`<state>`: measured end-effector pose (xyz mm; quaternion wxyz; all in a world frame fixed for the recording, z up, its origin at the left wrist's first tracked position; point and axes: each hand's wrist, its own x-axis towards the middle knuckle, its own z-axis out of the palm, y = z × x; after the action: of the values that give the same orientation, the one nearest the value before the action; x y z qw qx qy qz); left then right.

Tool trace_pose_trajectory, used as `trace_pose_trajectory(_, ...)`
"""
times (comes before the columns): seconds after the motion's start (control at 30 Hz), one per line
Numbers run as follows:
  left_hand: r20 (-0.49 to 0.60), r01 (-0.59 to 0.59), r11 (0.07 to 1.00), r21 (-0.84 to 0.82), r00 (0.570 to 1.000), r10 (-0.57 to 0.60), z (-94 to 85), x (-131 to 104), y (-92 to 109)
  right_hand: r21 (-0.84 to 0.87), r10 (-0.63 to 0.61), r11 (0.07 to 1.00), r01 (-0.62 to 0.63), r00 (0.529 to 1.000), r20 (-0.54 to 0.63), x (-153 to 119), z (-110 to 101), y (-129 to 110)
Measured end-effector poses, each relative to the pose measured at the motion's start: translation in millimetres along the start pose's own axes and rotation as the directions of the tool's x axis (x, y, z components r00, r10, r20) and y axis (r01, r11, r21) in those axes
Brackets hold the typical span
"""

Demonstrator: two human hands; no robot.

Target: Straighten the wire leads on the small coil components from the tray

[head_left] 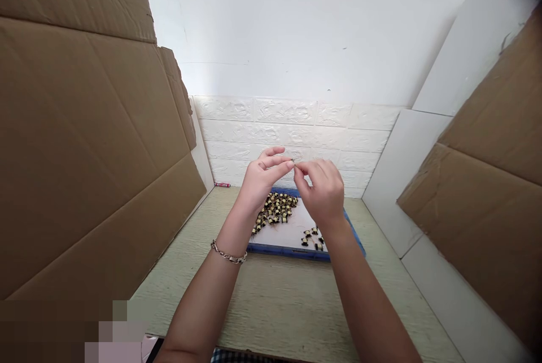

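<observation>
Head view, contents by size, largest first.
- Wall (296,24), white, plain above; brick-patterned strip (283,128) along its foot.
- Cardboard sheets, brown, creased: one at left (84,126), one at right (486,165). White panels (396,176) beside the right one.
- Worktop (288,301), pale green, streaked grain.
- Tray (283,249), blue rim, white base, resting on the worktop; partly behind the forearms.
- Right hand (324,188), above the tray: thumb and forefinger closed to a pinch beside the left fingertips; whether they grip anything is too small to tell.
- Left hand (259,179), above the tray: thumb and forefinger nearly together, nipping a small dark piece; other fingers extended.
- Heap of components (277,208), black and pale yellow, with fine coppery strands, on the tray's left side.
- Loose components (305,241), same colours, a small group at the tray's near right.
- Bracelet (228,256), silver-coloured links, on the left wrist.
- Red tube (222,185), lying by the strip's foot, left of the tray.
- Small dark piece (292,160), at the left fingertips; details indistinct.
</observation>
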<state>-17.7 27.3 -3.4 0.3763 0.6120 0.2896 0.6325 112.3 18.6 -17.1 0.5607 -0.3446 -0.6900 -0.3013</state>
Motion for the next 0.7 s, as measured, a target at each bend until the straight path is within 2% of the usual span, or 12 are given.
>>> trace_pose_trajectory(0.13, 0.005, 0.072, 0.991, -0.115, 0.997, -0.072, 4.2, 2.0, -3.9, -0.068, -0.049, 0.997, 0.049, 0.999, 0.002, 0.2, -0.7, 0.5)
trace_pose_trajectory(0.23, -0.017, 0.097, 0.987, -0.126, 0.995, -0.1, 6.3, 4.5, -9.5, -0.07, -0.043, 0.997, 0.043, 0.999, 0.002, 0.5, -0.3, 1.3)
trace_pose_trajectory(0.3, -0.051, 0.05, 0.994, -0.093, 0.997, -0.055, 7.0, 5.3, -12.3, -0.051, -0.017, 0.999, 0.018, 1.0, 0.01, 0.7, 0.0, 2.0)
trace_pose_trajectory(0.37, -0.109, -0.068, 0.997, 0.041, 0.991, 0.072, 7.7, 4.1, -12.4, -0.011, 0.02, 1.0, -0.019, 1.0, 0.021, 0.8, 0.0, 2.5)
trace_pose_trajectory(0.43, -0.16, -0.214, 0.93, 0.298, 0.95, 0.269, 8.8, 0.4, -9.2, 0.045, 0.061, 0.997, -0.061, 0.998, 0.014, 0.9, -0.3, 2.7)
trace_pose_trajectory(0.53, -0.151, -0.326, 0.69, 0.647, 0.831, 0.535, 11.3, -7.3, -1.5, 0.135, 0.112, 0.985, -0.109, 0.994, -0.016, 1.5, -1.5, 2.0)
trace_pose_trajectory(0.6, -0.11, -0.359, 0.555, 0.75, 0.761, 0.64, 12.7, -11.4, 2.5, 0.174, 0.138, 0.976, -0.131, 0.99, -0.028, 2.3, -2.7, 0.5)
trace_pose_trajectory(0.7, -0.051, -0.392, 0.437, 0.81, 0.695, 0.717, 13.3, -14.3, 4.7, 0.228, 0.191, 0.956, -0.182, 0.981, -0.02, 4.5, -5.5, -2.8)
